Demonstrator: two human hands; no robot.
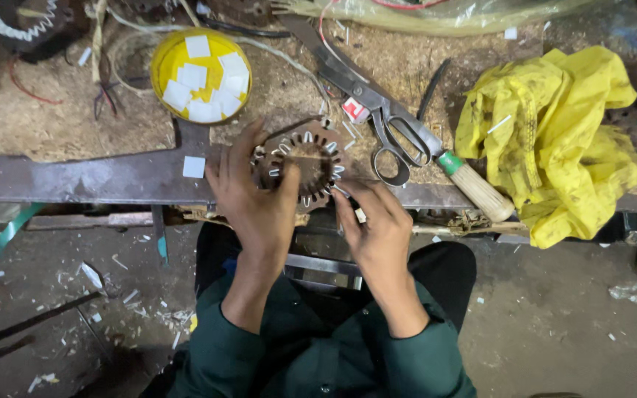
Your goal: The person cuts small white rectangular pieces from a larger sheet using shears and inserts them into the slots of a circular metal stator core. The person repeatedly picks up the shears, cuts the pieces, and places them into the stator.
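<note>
Sawdust covers the desk [53, 125]. At its front edge, the left hand [256, 195] grips the slotted stator ring [304, 163]; the right hand [377, 228], just right and below, pinches a white paper strip [340, 190] against the ring's nearest slot.

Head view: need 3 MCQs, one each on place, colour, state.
1. Where do the scissors lie relative to the stator ring?
A. right of it
B. left of it
C. under it

2. What colour is the lid holding the paper squares?
A. blue
B. yellow
C. red

3. What is the left hand doing?
A. resting on the cloth
B. holding the scissors
C. gripping the ring

Key: 1 A, the scissors sit to the ring's right on the bench. 2 B, the round lid is yellow. 3 C, its fingers wrap the ring's left edge, while the right hand works at the lower right rim.
</note>
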